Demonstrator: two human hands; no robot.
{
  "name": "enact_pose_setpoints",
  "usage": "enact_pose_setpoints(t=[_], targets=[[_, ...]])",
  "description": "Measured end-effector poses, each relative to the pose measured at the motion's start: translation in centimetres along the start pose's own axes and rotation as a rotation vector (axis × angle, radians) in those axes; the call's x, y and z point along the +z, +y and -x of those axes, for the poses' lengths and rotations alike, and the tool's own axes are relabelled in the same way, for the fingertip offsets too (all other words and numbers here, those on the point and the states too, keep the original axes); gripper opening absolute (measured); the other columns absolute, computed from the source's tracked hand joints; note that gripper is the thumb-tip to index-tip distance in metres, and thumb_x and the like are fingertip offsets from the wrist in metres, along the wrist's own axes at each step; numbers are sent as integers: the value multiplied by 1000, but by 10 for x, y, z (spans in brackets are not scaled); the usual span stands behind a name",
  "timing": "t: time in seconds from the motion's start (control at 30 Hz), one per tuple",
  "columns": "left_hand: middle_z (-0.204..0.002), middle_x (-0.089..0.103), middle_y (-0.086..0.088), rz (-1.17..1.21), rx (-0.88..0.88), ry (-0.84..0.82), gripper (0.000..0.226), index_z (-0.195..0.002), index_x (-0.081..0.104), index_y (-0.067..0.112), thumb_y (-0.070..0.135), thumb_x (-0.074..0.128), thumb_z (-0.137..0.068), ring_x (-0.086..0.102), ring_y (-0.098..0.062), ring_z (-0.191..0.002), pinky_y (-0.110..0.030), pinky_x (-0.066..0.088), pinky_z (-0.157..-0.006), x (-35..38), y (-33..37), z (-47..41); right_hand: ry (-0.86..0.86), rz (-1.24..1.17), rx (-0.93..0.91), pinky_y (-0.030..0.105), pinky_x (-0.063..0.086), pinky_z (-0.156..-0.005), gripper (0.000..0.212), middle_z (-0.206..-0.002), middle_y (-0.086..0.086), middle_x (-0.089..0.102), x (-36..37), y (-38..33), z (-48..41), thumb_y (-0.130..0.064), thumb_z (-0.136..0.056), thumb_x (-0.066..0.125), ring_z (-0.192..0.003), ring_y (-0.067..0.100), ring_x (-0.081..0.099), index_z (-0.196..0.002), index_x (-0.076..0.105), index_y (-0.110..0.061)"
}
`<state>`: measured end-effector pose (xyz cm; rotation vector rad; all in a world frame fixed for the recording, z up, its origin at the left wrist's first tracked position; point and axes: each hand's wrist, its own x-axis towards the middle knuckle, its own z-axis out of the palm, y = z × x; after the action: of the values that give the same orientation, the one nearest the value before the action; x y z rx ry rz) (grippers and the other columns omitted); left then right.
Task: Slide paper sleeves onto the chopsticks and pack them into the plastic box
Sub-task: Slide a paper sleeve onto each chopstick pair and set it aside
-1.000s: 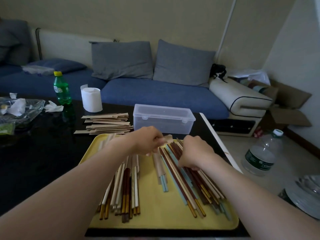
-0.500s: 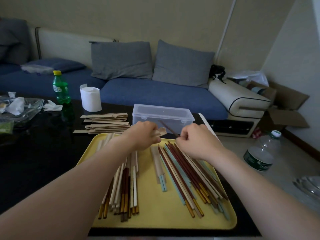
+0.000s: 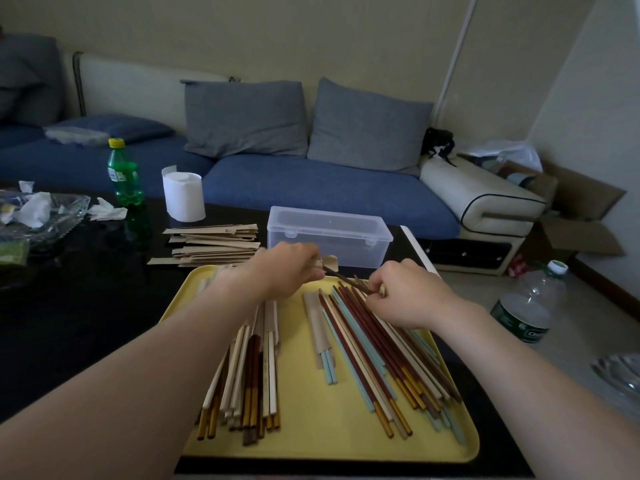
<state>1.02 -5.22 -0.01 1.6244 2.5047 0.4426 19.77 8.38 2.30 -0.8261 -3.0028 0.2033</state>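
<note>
A yellow tray [image 3: 311, 441] holds sleeved chopsticks [image 3: 249, 375] on its left, one sleeved light-blue pair [image 3: 320, 336] in the middle and loose chopsticks [image 3: 381, 358] on its right. Over the tray's far edge my left hand [image 3: 287, 270] pinches a brown paper sleeve [image 3: 329, 262]. My right hand [image 3: 405, 296] grips dark brown chopsticks [image 3: 343, 278] whose tips point into the sleeve's mouth. The clear plastic box [image 3: 329, 233] stands shut just behind the tray. A stack of paper sleeves [image 3: 211, 244] lies left of the box.
On the black table stand a green bottle [image 3: 124, 174], a white paper roll [image 3: 183, 195] and a glass dish with tissues [image 3: 38, 213]. A blue sofa [image 3: 311, 188] lies behind. On the floor at right are a large water bottle [image 3: 526, 306] and a cardboard box [image 3: 575, 223].
My right hand has lifted the dark chopsticks off the loose pile and brought their tips to the sleeve held in my left hand. Both hands rose slightly toward the box.
</note>
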Motion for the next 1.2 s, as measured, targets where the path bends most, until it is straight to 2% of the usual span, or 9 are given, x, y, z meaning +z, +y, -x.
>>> enact_pose_setpoints(t=[0.23,0.33,0.43,0.57,0.77,0.87,0.93,1.07,1.2], targets=[[-112,61,6,-126,115,-49,2,-108,51,34,36,51,-109,61,-18,-108,-43,55,-98,0,10,0,67,-130,-185,24,49,-75,22,-97,-10,70,6,-2,-8,-20,-108,59,-88,4,66,-121,75,-28],[-109,61,6,-105,133,-50,5,-104,51,35,34,50,-109,60,-18,-106,-46,54,-98,-2,12,0,153,-255,-212,21,47,-82,44,-106,-9,73,8,-5,-10,-25,-107,66,-95,-2,61,-150,59,-28],[-111,61,4,-73,129,-30,7,-109,55,30,34,49,-109,60,-19,-107,-46,53,-99,-3,10,1,276,-188,-65,34,54,-82,25,-109,-1,73,8,5,-14,-35,-112,51,-101,12,65,-128,69,-28],[-105,62,5,22,97,-1,9,-109,57,30,37,51,-108,62,-16,-100,-43,57,-96,-3,9,1,230,-64,144,43,58,-70,30,-88,4,69,5,24,-14,-30,-111,42,-78,23,66,-96,66,-21],[-98,68,7,151,138,-1,11,-111,63,27,33,64,-102,66,-11,-94,-34,57,-90,-5,27,3,76,-220,97,38,55,-84,30,-112,2,67,8,9,-12,-19,-112,44,-95,20,64,-131,67,-18],[-117,67,7,60,136,47,34,-130,53,33,39,66,-100,62,-14,-113,-41,50,-105,-3,31,2,13,-304,98,31,50,-87,38,-121,5,65,10,5,-11,-12,-112,45,-107,20,64,-148,57,-19],[-128,59,7,-66,137,237,45,-134,46,34,49,65,-97,50,-18,-127,-44,37,-113,-1,31,1,16,-398,163,29,48,-75,37,-112,5,67,7,7,-12,-11,-111,46,-101,19,65,-145,58,-20],[-103,61,2,-182,-119,619,39,-105,57,22,59,48,-102,58,-22,-99,-44,55,-90,0,27,-4,-43,-721,338,27,46,-58,27,-82,1,65,-2,2,-9,-16,-111,46,-67,13,58,-124,70,-17],[-83,71,-6,483,-382,323,45,-100,65,14,55,47,-105,72,-20,-70,-33,62,-60,2,27,-6,-254,-1009,314,23,35,-50,32,-66,-2,53,-6,-4,-2,-18,-111,46,-52,9,42,-120,73,-3]])
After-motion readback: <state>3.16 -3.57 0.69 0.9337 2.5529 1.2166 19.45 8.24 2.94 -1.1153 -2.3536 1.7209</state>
